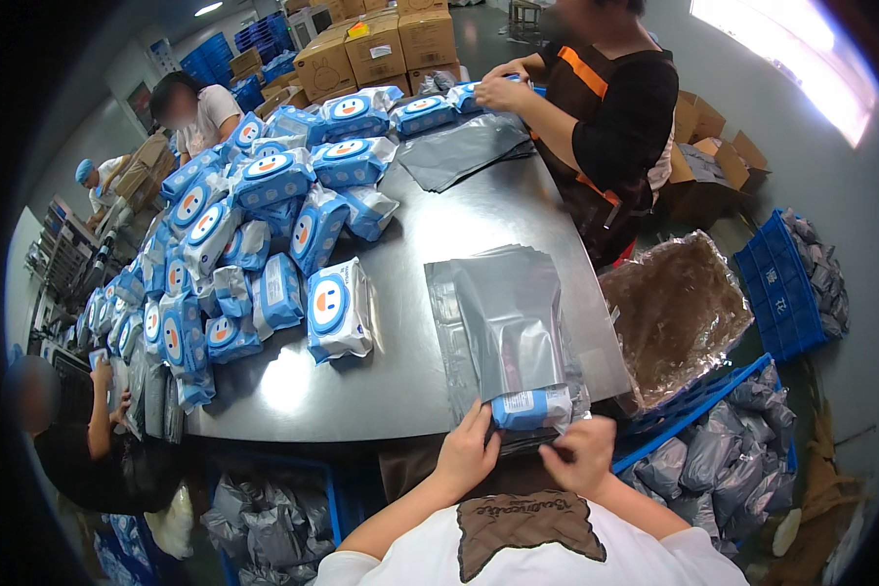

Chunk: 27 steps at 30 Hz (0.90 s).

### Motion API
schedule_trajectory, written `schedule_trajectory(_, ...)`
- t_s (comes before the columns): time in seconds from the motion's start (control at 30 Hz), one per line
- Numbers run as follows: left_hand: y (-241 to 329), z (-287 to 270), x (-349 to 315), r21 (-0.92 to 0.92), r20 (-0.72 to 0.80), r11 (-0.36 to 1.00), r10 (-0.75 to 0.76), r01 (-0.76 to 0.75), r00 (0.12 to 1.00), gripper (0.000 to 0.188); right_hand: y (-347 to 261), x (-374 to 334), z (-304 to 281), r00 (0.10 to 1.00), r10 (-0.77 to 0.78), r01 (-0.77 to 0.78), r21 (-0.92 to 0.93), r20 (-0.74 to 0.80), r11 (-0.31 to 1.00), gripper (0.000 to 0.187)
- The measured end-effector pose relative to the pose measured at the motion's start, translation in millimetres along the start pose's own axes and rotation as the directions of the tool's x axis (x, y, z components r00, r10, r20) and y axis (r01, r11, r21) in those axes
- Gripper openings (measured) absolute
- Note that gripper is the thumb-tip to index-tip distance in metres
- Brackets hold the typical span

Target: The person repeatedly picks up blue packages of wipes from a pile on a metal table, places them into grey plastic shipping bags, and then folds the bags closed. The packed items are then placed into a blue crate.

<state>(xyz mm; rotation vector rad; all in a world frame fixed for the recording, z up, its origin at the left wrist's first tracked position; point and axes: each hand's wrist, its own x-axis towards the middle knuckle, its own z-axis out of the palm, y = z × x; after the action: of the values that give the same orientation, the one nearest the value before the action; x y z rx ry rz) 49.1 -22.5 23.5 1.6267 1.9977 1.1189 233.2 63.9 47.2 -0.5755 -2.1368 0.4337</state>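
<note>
A blue and white pack of wet wipes [529, 408] lies at the table's near edge, its far part covered by a grey plastic mailing bag [513, 322]. That bag rests on a stack of flat grey bags. At the left corner of the bag's mouth, my left hand [467, 449] is closed on the plastic beside the pack. My right hand [583, 455] is just right of the pack's near end, fingers curled in; whatever they hold is hidden. Left of the bags, a single wipes pack [339, 311] stands apart at the edge of a large pile of packs [273, 176].
The steel table [410, 230] also carries flat grey bags [464, 151] at the far side, by a co-worker [606, 107]. Blue crates of filled grey bags [718, 449] stand right and below left [273, 523]. A foil-lined box [679, 308] adjoins the table's right edge.
</note>
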Motion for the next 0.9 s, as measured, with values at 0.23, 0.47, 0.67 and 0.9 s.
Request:
schedule_trajectory(0.23, -10.4, 10.9, -4.4, -0.216, -0.041, 0.976, -0.006, -0.003, 0.999, 0.049, 2.2, 37.2, 52.4, 0.928, 0.241, -0.198, -0.173, 0.285, 0.965, 0.026)
schedule_trajectory(0.47, -5.1, 2.5, -18.2, -0.509, -0.023, 0.824, -0.302, 0.249, 0.953, 0.033, 12.8, 39.3, 38.9, 0.893, 0.171, -0.307, 0.283, 0.417, 0.909, 0.019)
schedule_trajectory(0.67, -7.3, -18.5, -14.0, -0.19, 0.123, 0.979, -0.054, 0.077, 0.991, 0.025, 13.6, 53.5, 45.1, 0.721, 0.093, -0.512, 0.437, 0.687, 0.74, 0.017)
schedule_trajectory(0.9, -4.6, -27.1, -10.9, -0.199, 0.192, 0.964, -0.137, 0.175, 0.972, 0.023, 42.2, 75.4, -15.3, 0.492, -0.284, -0.586, 0.555, 0.823, 0.591, 0.017)
